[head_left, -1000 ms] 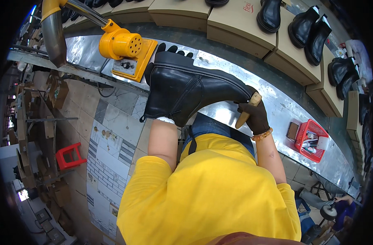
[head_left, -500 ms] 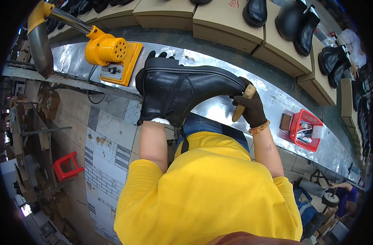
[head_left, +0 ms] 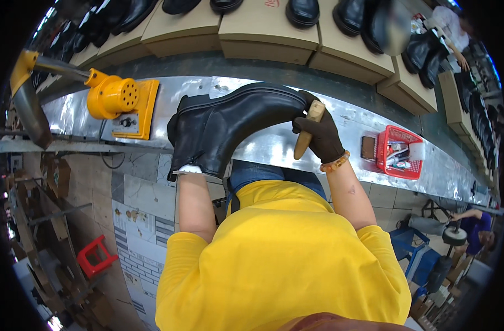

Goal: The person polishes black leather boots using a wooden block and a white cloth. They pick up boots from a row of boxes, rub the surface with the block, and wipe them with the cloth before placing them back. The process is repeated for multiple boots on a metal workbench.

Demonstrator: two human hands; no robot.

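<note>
A black leather boot (head_left: 230,121) lies on its side in the air above the metal bench, sole away from me and toe to the right. My left hand (head_left: 173,128), in a black glove, is mostly hidden behind the boot's heel and shaft and grips it there. A white piece (head_left: 190,169) shows at the shaft opening, by my left wrist. Dark brown glove on, my right hand (head_left: 326,137) is closed around a pale wooden handle (head_left: 308,132) beside the toe. The tool's working end cannot be made out.
A yellow blower machine (head_left: 116,98) with a metal nozzle stands at the bench's left. On the right are a red basket (head_left: 381,151) of small items and a brown block (head_left: 368,147). Cardboard boxes (head_left: 268,47) bearing black shoes line the far side. A red stool (head_left: 97,256) stands on the floor.
The view has shifted, so the bench items sit differently in it. The boot has turned somewhat, its heel end tipping nearer to me. Both hands keep their hold.
</note>
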